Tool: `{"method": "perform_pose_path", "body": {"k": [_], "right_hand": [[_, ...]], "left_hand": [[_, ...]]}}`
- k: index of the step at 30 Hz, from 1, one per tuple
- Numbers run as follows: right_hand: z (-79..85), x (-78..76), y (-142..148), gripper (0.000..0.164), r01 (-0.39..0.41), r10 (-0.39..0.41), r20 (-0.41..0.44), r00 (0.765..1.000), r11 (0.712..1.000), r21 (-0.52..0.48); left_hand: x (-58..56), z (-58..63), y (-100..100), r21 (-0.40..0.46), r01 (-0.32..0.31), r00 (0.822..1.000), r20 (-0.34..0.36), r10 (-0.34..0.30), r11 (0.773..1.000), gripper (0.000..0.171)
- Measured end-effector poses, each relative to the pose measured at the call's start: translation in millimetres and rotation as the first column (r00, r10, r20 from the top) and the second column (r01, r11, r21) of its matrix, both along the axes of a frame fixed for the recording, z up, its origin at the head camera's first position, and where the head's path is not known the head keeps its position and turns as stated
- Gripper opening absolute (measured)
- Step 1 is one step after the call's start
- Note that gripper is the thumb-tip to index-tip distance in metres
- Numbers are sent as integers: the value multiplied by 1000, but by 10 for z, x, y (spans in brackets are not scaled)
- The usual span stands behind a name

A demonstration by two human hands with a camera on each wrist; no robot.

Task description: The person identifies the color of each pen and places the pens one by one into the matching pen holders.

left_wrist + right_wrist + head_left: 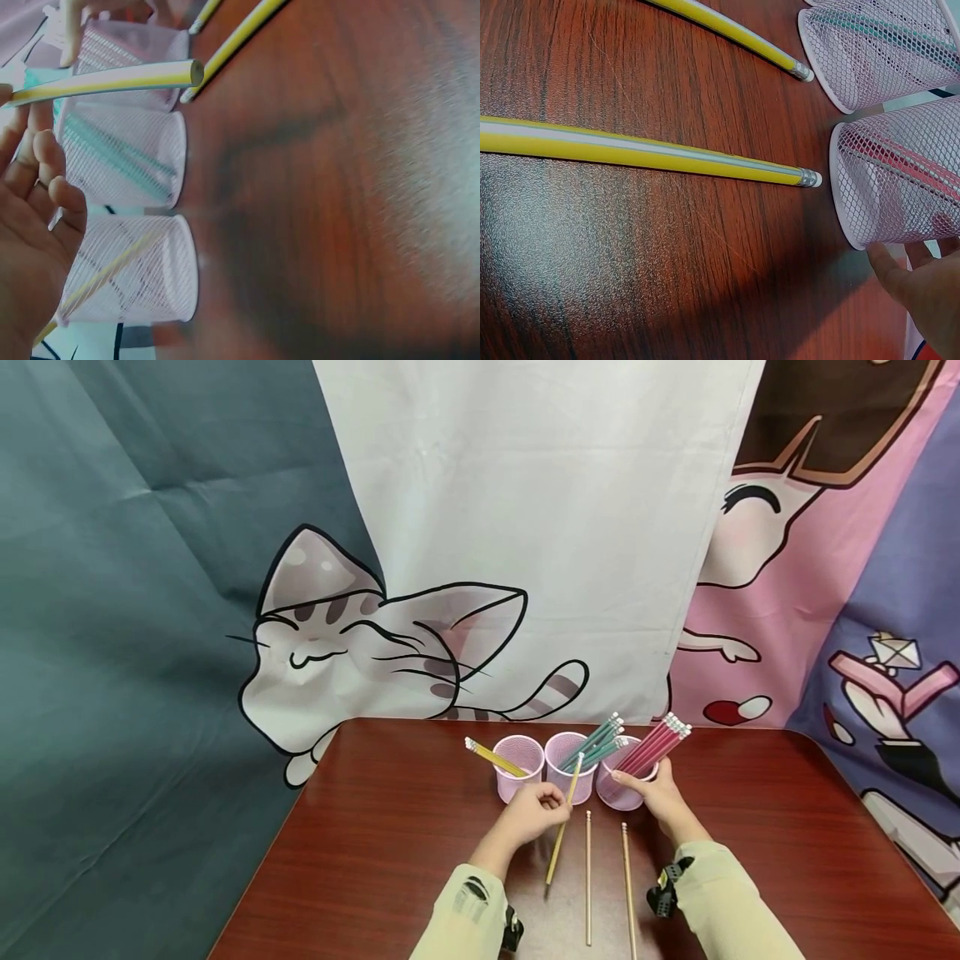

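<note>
Between thumb and fingers, my left hand [534,814] pinches a yellow pencil [557,852], eraser end up and slanted in front of the middle cup. In the left wrist view this pencil [142,78] crosses in front of the mesh cups. My right hand [663,797] grips the right pink mesh pencil cup [618,797], thumb at its front and fingers around its right side. Pinkish-red pencils [654,750] lean to the right in that cup. Green pencils [591,748] stand in the middle cup [558,787], yellow pencils [497,760] in the left cup [510,788].
Two more yellow pencils lie on the brown table [375,843] between my forearms: one pencil [588,877] near the middle, the other pencil [628,885] to its right. A printed cartoon curtain [555,527] hangs behind the table's far edge.
</note>
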State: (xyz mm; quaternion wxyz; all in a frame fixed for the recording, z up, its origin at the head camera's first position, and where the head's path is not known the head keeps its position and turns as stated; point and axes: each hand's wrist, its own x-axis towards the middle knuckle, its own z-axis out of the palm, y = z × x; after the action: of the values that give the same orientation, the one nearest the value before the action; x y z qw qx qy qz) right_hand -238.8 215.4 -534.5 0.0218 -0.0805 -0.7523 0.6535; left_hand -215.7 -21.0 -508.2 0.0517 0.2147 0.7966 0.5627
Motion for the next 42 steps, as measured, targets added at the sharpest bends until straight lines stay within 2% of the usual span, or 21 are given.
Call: {"method": "perform_pose_path", "body": {"k": [4,6,8,11,14,17,20,24,27,30,34,38,42], "right_hand": [[3,3,13,89,-8,8,8,1000,1000,4],[6,-4,18,89,-8,8,18,1000,1000,2],[8,-14,26,89,-14,14,27,1000,1000,2],[14,-19,29,90,-17,17,35,999,1000,7],[6,-16,31,91,-13,13,30,999,1000,11],[-12,-17,40,93,-12,12,27,1000,1000,9],[-3,-14,44,93,-17,17,40,999,1000,9],[17,-4,40,91,-20,19,53,998,1000,17],[13,-5,42,90,-20,19,52,998,1000,22],[8,-7,40,90,-20,19,48,999,1000,18],[3,-10,34,91,-19,19,43,999,1000,8],[0,-17,33,91,-19,19,43,999,1000,6],[15,-16,30,93,-19,18,44,999,1000,7]], "left_hand": [[-47,126,-82,112,-91,994,-42,96,990,5],[-42,258,-133,170,-136,981,-117,157,976,6],[-34,399,-186,228,-178,954,-200,225,957,7],[-15,602,-262,291,-256,897,-285,339,922,9],[-24,689,-324,349,-325,852,-295,432,879,11],[-35,712,-364,383,-361,821,-301,484,850,12],[-116,599,-389,401,-379,809,-294,509,834,14],[-232,373,-403,404,-406,813,-250,525,820,17],[-244,284,-396,374,-427,815,-237,530,823,18],[-238,207,-384,307,-467,806,-236,542,829,19],[-224,111,-371,210,-527,780,-265,566,824,19],[-216,23,-375,150,-553,770,-283,572,819,16],[-203,-35,-389,145,-542,782,-274,560,828,11]]}}
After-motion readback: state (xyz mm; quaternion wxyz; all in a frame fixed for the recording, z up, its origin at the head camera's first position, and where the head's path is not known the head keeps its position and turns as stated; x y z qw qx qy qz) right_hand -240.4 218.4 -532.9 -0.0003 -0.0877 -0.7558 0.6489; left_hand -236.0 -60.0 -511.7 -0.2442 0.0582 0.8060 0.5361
